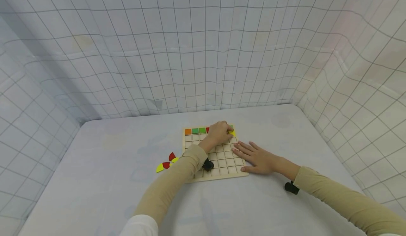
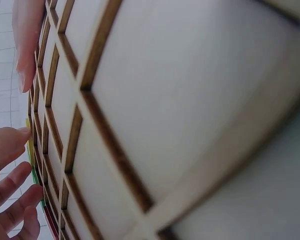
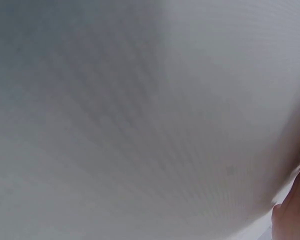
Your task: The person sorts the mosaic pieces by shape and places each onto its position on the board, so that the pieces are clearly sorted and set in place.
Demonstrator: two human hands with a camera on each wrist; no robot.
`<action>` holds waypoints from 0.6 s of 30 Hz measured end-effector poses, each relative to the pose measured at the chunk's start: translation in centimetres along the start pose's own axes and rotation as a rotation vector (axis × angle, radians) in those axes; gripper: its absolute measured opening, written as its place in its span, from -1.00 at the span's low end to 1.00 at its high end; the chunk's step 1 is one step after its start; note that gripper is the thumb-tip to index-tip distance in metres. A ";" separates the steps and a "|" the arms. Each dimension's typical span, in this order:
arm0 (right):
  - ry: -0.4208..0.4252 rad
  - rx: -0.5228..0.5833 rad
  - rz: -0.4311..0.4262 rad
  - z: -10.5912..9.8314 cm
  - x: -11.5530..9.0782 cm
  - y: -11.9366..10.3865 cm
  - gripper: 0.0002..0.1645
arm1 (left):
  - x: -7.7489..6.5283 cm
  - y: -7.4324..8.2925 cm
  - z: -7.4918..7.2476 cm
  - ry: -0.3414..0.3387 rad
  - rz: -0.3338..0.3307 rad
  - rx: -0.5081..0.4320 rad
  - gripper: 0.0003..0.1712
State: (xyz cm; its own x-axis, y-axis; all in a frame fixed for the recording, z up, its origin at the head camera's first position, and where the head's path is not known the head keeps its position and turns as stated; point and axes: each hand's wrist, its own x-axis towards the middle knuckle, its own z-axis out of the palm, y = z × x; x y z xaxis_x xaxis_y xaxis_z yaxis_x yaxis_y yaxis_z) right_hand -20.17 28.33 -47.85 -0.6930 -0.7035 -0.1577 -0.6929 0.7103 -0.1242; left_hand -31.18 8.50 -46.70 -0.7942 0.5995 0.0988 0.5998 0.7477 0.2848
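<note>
A wooden grid board point(image 1: 225, 162) lies on the table, with colored tiles along its far row: an orange tile point(image 1: 188, 131), green tiles point(image 1: 198, 130) and a red tile point(image 1: 207, 129). My left hand point(image 1: 219, 132) reaches over the board to its far right corner. Its thumb and fingertips pinch a yellow piece point(image 1: 232, 132) there, whose shape is partly hidden. In the left wrist view, the thumb lies against the yellow edge and the other fingers point(image 2: 20, 200) are bent. Fingers spread, my right hand point(image 1: 258, 158) rests flat at the board's right edge.
Left of the board lie several loose red and yellow quarter-circle pieces point(image 1: 166, 165), partly behind the left sleeve point(image 1: 177, 176). A pale cloth covers the table point(image 1: 111, 179). Grid-patterned curtains point(image 1: 203, 70) hang at the back and sides.
</note>
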 end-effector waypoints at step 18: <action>-0.015 0.023 0.032 0.1 0.1 -0.2 -0.09 | -2.2 -2.1 -2.2 0.128 -0.068 -0.144 -0.68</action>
State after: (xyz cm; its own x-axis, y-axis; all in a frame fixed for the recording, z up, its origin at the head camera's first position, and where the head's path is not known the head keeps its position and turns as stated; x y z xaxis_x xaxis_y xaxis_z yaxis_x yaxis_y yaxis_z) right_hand -20.08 28.09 -47.93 -0.7115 -0.6801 -0.1765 -0.6656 0.7329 -0.1410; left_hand -30.87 4.99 -45.43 -0.8438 0.5009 0.1925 0.5316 0.7314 0.4271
